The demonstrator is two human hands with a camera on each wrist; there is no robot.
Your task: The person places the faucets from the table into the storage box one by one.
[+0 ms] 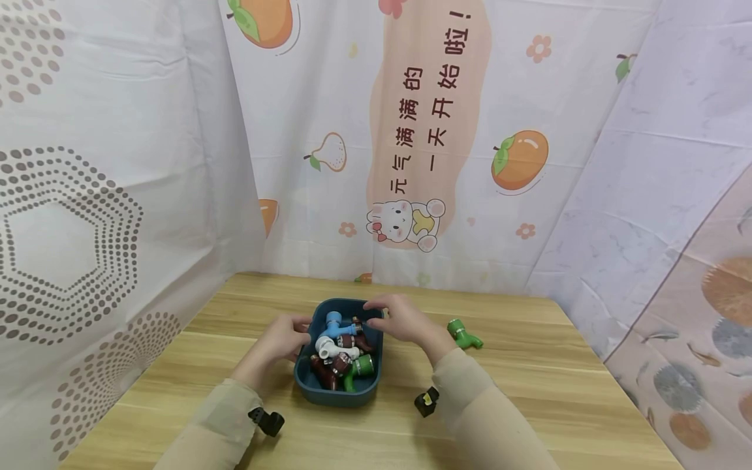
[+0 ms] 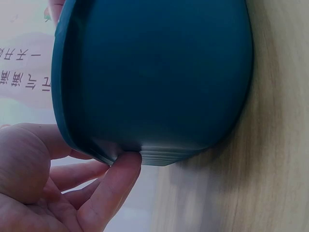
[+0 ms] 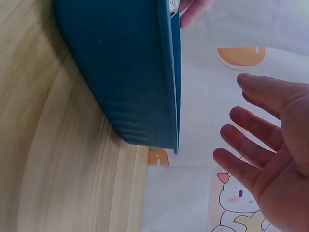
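Note:
A dark blue plastic bin [image 1: 337, 397] stands on the wooden table, holding several tap-shaped pieces: a blue piece [image 1: 335, 324], a white piece [image 1: 337, 351], brown pieces [image 1: 325, 373] and a green piece [image 1: 363, 365]. At its left side my left hand [image 1: 278, 341] pinches the rim, fingers against the ribbed outer wall in the left wrist view. Over the right rim hovers my right hand [image 1: 402, 318], its fingers spread and holding nothing. The right wrist view shows that hand [image 3: 280, 150] apart from the bin wall [image 3: 120, 63].
Another green tap-shaped piece [image 1: 464, 334] lies on the table [image 1: 505, 405], right of the bin. Printed curtains [image 1: 329, 228] hang behind the table and along both sides. A small black device [image 1: 268, 422] sits at the left wrist, another device [image 1: 427, 401] at the right.

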